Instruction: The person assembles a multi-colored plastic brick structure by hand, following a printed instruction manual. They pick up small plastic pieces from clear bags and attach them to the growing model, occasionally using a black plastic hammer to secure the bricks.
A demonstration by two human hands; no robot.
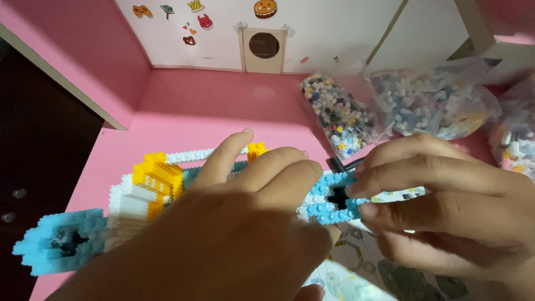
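Note:
A long model built of tiny bricks (139, 192) lies across the pink desk, with light blue ends, a white body and yellow-orange parts. My left hand (234, 234) lies over its middle and presses it down, hiding most of the centre. My right hand (446, 200) pinches the light blue right end (333, 198) between thumb and fingers. That end has a dark hollow in it. A thin black tool (343, 165) pokes out just behind it.
Clear bags of mixed small bricks (340, 114) (434, 100) lie at the back right, another bag (515, 147) at the right edge. A printed instruction sheet (362, 267) lies under my hands. The pink desk (212, 106) ends at a white back wall with stickers.

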